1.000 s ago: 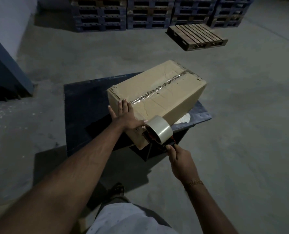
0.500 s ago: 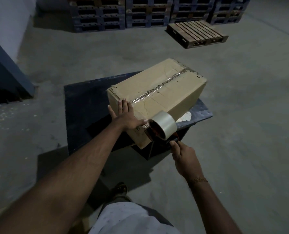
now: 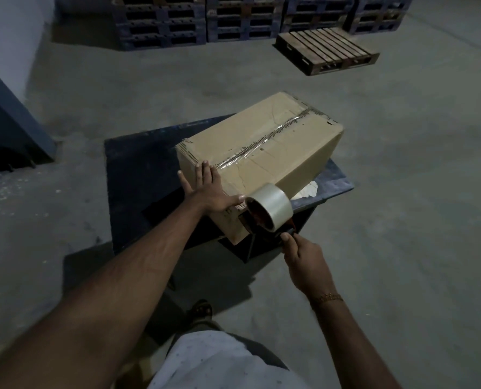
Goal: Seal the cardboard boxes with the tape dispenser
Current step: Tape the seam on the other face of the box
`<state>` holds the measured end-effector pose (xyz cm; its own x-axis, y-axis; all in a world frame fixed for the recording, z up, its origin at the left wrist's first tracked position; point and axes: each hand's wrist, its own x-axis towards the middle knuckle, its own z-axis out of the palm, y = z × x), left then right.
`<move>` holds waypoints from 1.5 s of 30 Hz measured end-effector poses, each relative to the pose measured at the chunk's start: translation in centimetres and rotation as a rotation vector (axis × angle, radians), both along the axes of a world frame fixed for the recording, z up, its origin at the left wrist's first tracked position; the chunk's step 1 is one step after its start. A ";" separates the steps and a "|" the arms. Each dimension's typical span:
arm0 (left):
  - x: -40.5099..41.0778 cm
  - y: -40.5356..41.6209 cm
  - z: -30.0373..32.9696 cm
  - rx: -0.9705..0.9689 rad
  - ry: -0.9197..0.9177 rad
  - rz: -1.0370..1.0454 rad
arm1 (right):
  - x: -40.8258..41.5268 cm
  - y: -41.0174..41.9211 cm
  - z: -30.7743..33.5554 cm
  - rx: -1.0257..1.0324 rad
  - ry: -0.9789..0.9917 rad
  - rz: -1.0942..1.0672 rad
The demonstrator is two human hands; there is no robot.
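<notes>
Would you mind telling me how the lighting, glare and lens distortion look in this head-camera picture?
Head view: dim overall, and the stacked pallets at the back sink into murk; the cardboard box is the brightest thing; glare streaks the tape strip along its top seam; a dark shadow lies on the floor under the left arm; the wide lens stretches the forearms toward the bottom corners; left hand and tape dispenser stay fairly sharp.
</notes>
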<state>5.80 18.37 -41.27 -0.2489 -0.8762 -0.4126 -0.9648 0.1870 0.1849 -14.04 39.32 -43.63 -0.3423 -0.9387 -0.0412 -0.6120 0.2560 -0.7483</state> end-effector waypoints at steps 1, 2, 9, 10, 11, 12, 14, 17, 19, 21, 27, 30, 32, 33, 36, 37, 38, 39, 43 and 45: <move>0.0 0.1 0.1 -0.001 0.003 0.002 | -0.2 -0.2 -0.1 -0.001 -0.008 -0.011; 0.0 0.1 0.2 -0.002 0.005 0.004 | -0.2 -0.3 -0.2 0.003 -0.011 -0.015; -0.5 -0.3 -0.2 0.004 -0.018 0.017 | 1.7 0.3 -1.2 0.072 0.044 0.102; -0.5 -0.2 -0.2 0.003 -0.008 0.022 | 1.7 0.5 -1.8 0.101 0.094 0.117; -0.5 -0.1 -0.1 0.000 0.001 0.024 | 1.5 0.9 -2.5 0.128 0.172 0.129; -0.5 0.0 0.0 -0.002 0.005 0.022 | 1.1 1.4 -3.5 0.159 0.237 0.131; -0.4 0.0 0.0 -0.007 0.003 0.020 | 0.1 2.8 -4.7 0.217 0.200 0.046; -0.6 0.0 0.0 0.001 0.006 0.027 | -1.7 3.4 -5.0 0.207 0.076 -0.088; -0.6 0.1 -0.2 -0.005 0.013 0.023 | -2.3 3.0 -4.5 0.157 0.022 -0.121; -0.4 0.1 -0.4 0.007 0.018 0.012 | -2.2 2.4 -4.2 0.118 -0.016 -0.136; -0.6 0.7 -0.7 -0.126 -0.025 -0.001 | -1.8 2.4 -5.0 0.147 -0.073 -0.154; -0.6 1.2 -0.6 -0.222 -0.089 -0.029 | -1.9 2.7 -5.0 0.160 -0.126 -0.149; -0.7 1.5 -0.6 -0.272 -0.127 -0.062 | -1.9 2.8 -4.8 0.139 -0.146 -0.173; -0.8 1.6 -0.5 -0.293 -0.140 -0.077 | -1.9 2.8 -4.6 0.123 -0.161 -0.190; -1.0 1.9 -0.5 -0.321 -0.169 -0.088 | -1.7 2.3 -4.0 0.079 -0.223 -0.247; -1.1 2.0 -0.5 -0.323 -0.178 -0.083 | -1.6 2.1 -3.7 0.053 -0.248 -0.269; -1.2 2.0 -0.5 -0.325 -0.184 -0.078 | -1.5 1.8 -3.3 0.022 -0.270 -0.287; -1.3 2.1 -0.5 -0.323 -0.186 -0.072 | -1.4 1.5 -3.1 -0.002 -0.285 -0.299; -0.9 2.1 -0.4 -0.308 -0.232 -0.120 | -0.9 0.4 -2.1 -0.083 -0.369 -0.330; -0.4 2.1 -0.4 -0.285 -0.265 -0.155 | -0.4 -0.3 -1.0 -0.104 -0.391 -0.315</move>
